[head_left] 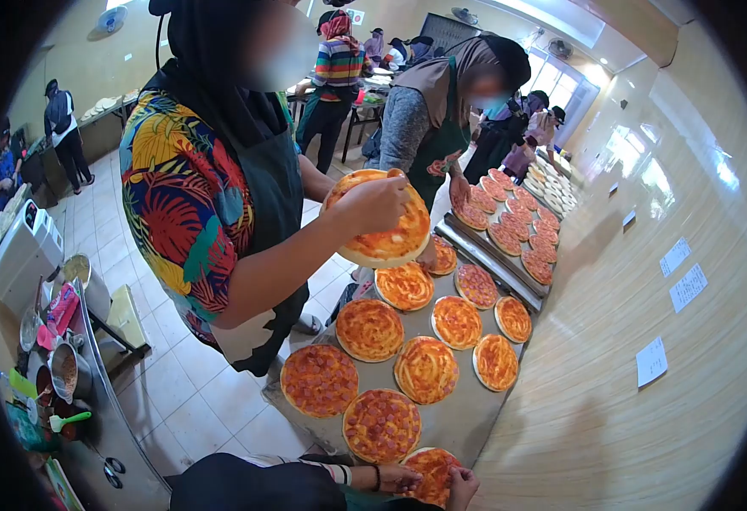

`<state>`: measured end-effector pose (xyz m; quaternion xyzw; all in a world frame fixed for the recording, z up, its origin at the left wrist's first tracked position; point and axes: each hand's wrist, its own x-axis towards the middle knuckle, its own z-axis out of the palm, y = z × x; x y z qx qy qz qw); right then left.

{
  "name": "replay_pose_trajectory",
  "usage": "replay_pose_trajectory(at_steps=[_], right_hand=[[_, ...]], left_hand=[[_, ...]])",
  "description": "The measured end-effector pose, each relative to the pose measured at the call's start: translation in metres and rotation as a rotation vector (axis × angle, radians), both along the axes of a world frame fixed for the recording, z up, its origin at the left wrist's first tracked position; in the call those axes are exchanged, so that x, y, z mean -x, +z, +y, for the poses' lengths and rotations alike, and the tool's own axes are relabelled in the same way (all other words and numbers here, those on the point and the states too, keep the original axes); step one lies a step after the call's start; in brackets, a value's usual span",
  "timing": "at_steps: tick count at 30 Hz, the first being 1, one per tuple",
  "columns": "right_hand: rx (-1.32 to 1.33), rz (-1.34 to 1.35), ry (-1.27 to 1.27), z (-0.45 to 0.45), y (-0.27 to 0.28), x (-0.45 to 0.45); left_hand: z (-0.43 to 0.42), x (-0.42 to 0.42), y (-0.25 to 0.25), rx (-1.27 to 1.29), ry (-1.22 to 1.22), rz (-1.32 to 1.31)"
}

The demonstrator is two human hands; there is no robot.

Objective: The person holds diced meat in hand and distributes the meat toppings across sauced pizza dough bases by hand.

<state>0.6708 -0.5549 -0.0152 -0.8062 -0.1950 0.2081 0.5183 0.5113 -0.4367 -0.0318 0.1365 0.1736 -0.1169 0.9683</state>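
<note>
At the bottom of the head view, both my hands are at a sauce-covered pizza (433, 473) on the near end of the metal tray (497, 409). My left hand (399, 479), with a dark bracelet at the wrist, reaches over the pizza's left edge with its fingers drawn together. My right hand (463, 487) is at the right edge, fingertips pinched against the top. Anything small between the fingers is hidden. Just beyond lie a pizza with diced pink topping (382, 425) and another like it (320, 380). Several pizzas with red sauce, such as this one (426, 370), cover the tray.
A co-worker in a colourful shirt (182, 196) holds up a sauced pizza (382, 234) left of the tray. Another person (429, 111) works at a farther pizza tray (510, 217). A side table at left bears a pot (69, 372), scissors (113, 471) and a green brush (71, 420). A wall (637, 281) borders the right.
</note>
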Motion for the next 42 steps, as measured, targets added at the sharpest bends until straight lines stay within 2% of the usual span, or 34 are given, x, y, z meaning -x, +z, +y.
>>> replay_pose_trajectory(at_steps=[2,5,7,10,13,17,19,20,21,22,23,24,25,26,27,28,32,35,37,39,41,42], right_hand=[[-0.084,0.122,-0.119,0.005,0.004,0.001],[-0.144,0.183,-0.14,0.005,0.014,0.009],[-0.145,0.202,-0.154,0.003,0.014,0.007],[-0.165,0.237,-0.187,0.0,0.018,0.011],[-0.168,0.252,-0.212,-0.004,0.004,0.001],[-0.133,0.216,-0.238,-0.001,0.016,0.004],[-0.135,0.229,-0.226,-0.001,0.008,-0.007],[-0.138,0.245,-0.217,-0.003,-0.002,-0.013],[-0.22,0.182,-0.111,-0.007,-0.018,-0.022],[-0.146,0.211,-0.181,0.004,0.001,-0.014],[-0.269,0.245,-0.137,0.008,-0.005,-0.015],[-0.164,0.128,-0.025,-0.001,-0.037,-0.035],[-0.082,0.145,-0.092,0.002,-0.028,-0.032],[-0.108,0.118,-0.15,0.006,-0.013,-0.024],[0.086,0.001,-0.154,0.009,-0.012,-0.031],[0.056,0.023,-0.241,0.005,-0.034,-0.035],[0.193,0.069,-0.338,0.02,-0.043,-0.043],[0.327,0.104,-0.232,0.035,-0.039,-0.033],[0.674,-0.032,-0.067,0.049,-0.032,-0.026],[0.737,-0.066,-0.054,0.054,-0.037,-0.024],[0.827,-0.263,-0.08,0.057,-0.039,-0.023],[0.833,-0.247,-0.076,0.058,-0.038,-0.023]], left_hand=[[-0.003,-0.001,0.002,-0.006,-0.015,-0.046],[-0.008,-0.001,0.002,-0.068,-0.046,0.065],[-0.007,0.0,0.003,-0.222,-0.031,0.045],[-0.008,-0.006,-0.025,-0.329,-0.016,0.066],[0.002,0.0,-0.003,-0.382,-0.022,0.082],[-0.001,-0.003,-0.001,-0.325,0.012,0.091],[0.0,-0.003,0.01,-0.347,0.036,0.176],[0.005,-0.003,-0.01,-0.328,0.005,-0.052],[0.006,-0.007,-0.03,-0.456,0.067,-0.076],[0.0,-0.007,-0.037,-0.559,0.088,-0.096],[0.007,-0.006,-0.022,-0.603,0.076,-0.046],[0.016,-0.005,-0.014,-0.793,0.08,-0.199],[0.02,-0.003,-0.007,-0.79,0.111,-0.195],[0.017,0.002,-0.012,-0.71,-0.047,0.096],[0.021,0.002,0.009,-0.568,-0.001,0.148],[0.023,-0.001,0.013,-0.495,-0.006,0.209],[0.042,-0.002,0.019,-0.491,-0.071,0.202],[0.051,-0.002,0.016,-0.554,-0.125,0.247],[0.057,-0.005,0.014,-0.553,-0.111,0.223],[0.062,-0.01,0.012,-0.581,-0.153,0.259],[0.066,-0.015,0.008,-0.587,-0.177,0.259],[0.067,-0.018,0.007,-0.581,-0.186,0.273]])
